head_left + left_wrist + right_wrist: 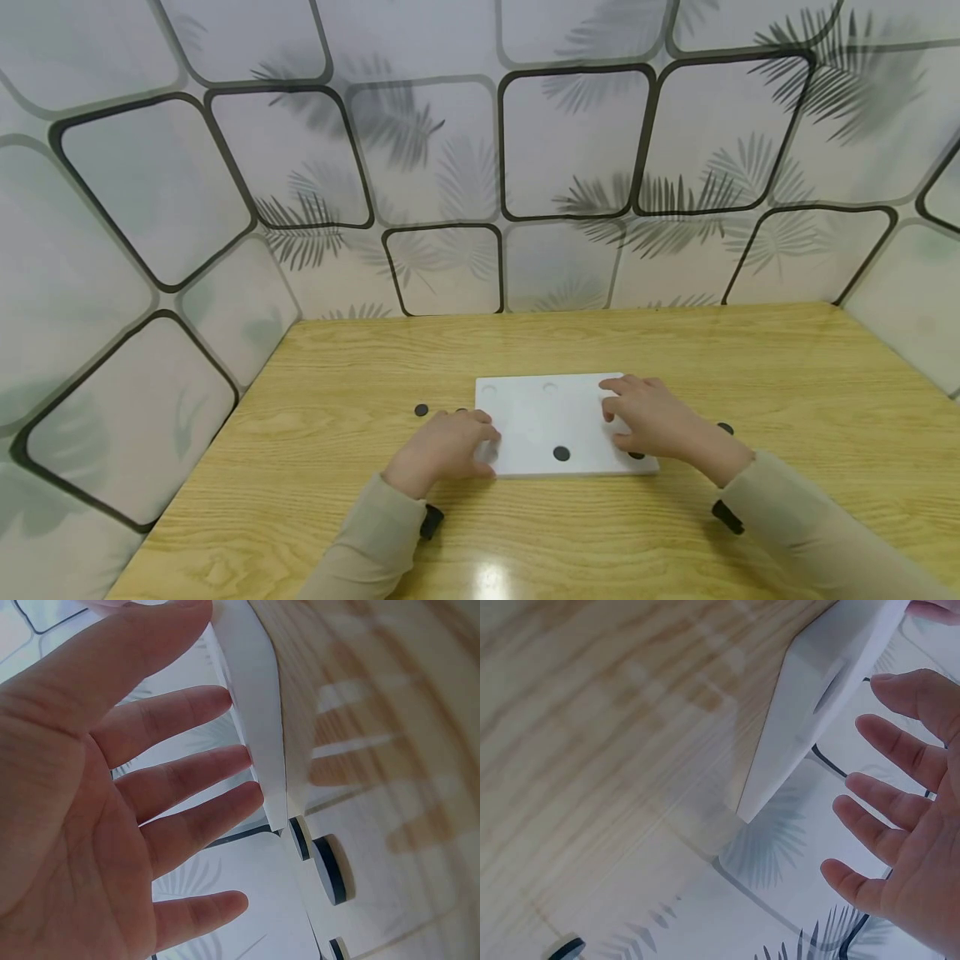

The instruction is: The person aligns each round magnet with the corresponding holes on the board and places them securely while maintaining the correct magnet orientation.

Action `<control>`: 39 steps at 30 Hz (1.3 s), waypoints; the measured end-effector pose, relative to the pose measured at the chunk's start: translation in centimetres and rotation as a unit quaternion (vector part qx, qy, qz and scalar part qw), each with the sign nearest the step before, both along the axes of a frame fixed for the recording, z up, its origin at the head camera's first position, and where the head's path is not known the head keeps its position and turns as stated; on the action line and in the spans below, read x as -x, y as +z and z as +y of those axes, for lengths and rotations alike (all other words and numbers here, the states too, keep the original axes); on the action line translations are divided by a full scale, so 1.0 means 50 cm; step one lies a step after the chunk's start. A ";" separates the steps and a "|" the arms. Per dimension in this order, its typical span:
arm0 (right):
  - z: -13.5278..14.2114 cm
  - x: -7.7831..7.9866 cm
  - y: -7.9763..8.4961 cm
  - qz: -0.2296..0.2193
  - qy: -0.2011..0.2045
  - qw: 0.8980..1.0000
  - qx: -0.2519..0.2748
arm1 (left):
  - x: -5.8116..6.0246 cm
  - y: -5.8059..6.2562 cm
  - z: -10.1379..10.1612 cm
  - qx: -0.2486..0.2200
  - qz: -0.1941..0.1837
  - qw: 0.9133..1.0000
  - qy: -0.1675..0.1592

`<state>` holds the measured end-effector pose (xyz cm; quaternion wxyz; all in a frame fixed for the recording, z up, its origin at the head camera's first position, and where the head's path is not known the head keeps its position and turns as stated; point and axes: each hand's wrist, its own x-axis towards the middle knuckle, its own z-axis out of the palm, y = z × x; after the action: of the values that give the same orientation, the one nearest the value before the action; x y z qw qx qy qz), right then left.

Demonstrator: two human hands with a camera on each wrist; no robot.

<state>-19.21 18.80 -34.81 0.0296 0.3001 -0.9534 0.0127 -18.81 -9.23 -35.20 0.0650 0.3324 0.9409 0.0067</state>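
A white rectangular board (540,425) with shallow round recesses lies on the wooden table. One black disc (562,453) sits near its front edge, and a second black disc (637,456) shows partly beneath my right hand. My left hand (447,448) is at the board's left end; in the left wrist view its spread fingertips (238,756) are right at the board's edge. Over the board's right end is my right hand (660,421). The right wrist view shows its fingers (885,799) spread and loosely bent, with nothing between them.
To the left of the board a black disc (422,410) lies on the table (360,358), with another disc (461,410) partly hidden behind my left hand. Beyond my right wrist is one more black disc (725,428). A patterned wall covering (450,267) rises behind the table.
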 end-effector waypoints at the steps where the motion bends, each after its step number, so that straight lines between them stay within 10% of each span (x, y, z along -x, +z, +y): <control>1: 0.001 -0.001 0.000 0.001 0.001 1.000 -0.001 | 0.000 0.000 0.000 0.000 0.000 1.000 0.000; 39: 0.062 -0.005 -0.003 0.006 -0.026 1.000 0.013 | 0.002 -0.001 -0.002 -0.003 0.003 1.000 -0.002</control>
<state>-18.96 21.89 -34.97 0.0396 0.2750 -0.9604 0.0221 -18.90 -9.31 -35.26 0.0611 0.3341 0.9405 0.0089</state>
